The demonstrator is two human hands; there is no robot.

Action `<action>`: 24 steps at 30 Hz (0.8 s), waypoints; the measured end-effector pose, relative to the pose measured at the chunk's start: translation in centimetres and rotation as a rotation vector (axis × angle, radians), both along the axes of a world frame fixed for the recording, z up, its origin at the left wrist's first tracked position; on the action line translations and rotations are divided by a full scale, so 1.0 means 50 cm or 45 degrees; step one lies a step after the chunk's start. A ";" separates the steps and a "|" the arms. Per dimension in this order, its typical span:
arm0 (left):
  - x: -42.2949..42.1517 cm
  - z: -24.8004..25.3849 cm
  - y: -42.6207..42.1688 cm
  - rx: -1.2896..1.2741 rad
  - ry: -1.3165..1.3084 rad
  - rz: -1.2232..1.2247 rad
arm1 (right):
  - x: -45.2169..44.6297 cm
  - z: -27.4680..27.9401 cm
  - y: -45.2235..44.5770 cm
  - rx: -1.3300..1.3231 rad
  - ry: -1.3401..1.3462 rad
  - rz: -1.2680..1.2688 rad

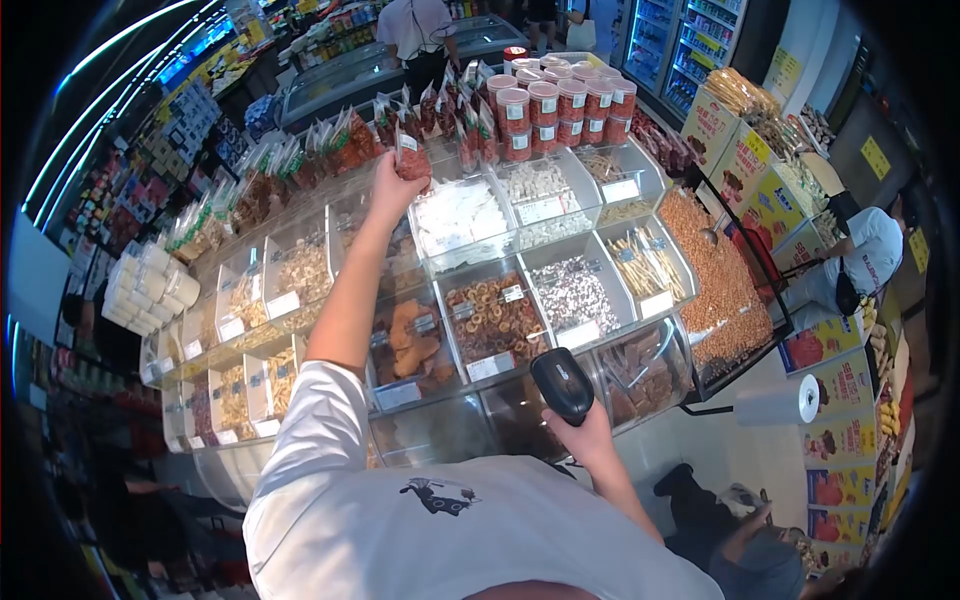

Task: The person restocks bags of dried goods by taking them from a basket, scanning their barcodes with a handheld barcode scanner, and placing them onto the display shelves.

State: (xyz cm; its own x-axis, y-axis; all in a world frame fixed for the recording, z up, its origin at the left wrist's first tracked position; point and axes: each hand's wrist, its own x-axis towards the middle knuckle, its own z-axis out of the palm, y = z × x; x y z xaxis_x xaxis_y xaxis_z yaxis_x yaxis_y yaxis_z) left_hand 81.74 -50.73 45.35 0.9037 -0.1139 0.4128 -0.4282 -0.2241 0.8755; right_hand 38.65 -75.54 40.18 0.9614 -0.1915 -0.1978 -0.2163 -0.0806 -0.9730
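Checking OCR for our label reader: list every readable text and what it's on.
No text reads with certainty.
Too small: pale marking on the black oval handheld device in the right hand; label on the clear plastic bag of red food in the left hand; white rectangular bin cards; white labels on red-filled clear plastic tubs.
Blurred: characters on yellow-and-red printed boxes.

Tubs [543,102] stand behind the bins [447,378], bags [350,138] to their left; what looks like a freezer [335,92] lies farther back.
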 end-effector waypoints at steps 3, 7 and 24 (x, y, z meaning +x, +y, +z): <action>0.144 -0.057 -0.042 0.245 -0.162 0.220 | 0.032 -0.014 -0.037 -0.008 -0.063 -0.128; 0.191 -0.045 -0.097 0.341 -0.073 0.287 | 0.071 -0.040 -0.065 0.113 0.054 -0.216; 0.285 -0.159 -0.086 0.041 0.073 -0.071 | 0.179 -0.062 -0.042 0.180 0.229 -0.148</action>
